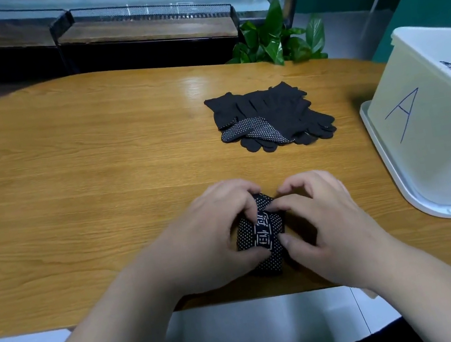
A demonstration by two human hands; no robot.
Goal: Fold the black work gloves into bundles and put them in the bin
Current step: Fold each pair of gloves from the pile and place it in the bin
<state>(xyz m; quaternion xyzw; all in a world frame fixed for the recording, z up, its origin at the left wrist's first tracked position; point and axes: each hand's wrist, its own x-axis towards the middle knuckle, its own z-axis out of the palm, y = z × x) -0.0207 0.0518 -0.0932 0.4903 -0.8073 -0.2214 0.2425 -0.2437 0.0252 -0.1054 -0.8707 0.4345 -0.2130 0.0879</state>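
Only two bits of writing to spot here. The white plastic bin (442, 162) has a big capital letter A (403, 112) hand-drawn in blue marker on its side wall. The dotted black glove bundle (247, 233) has white printed characters (263, 229) running down a strip. Two are showing and they look Chinese, but they're too blurry and creased to read for sure.
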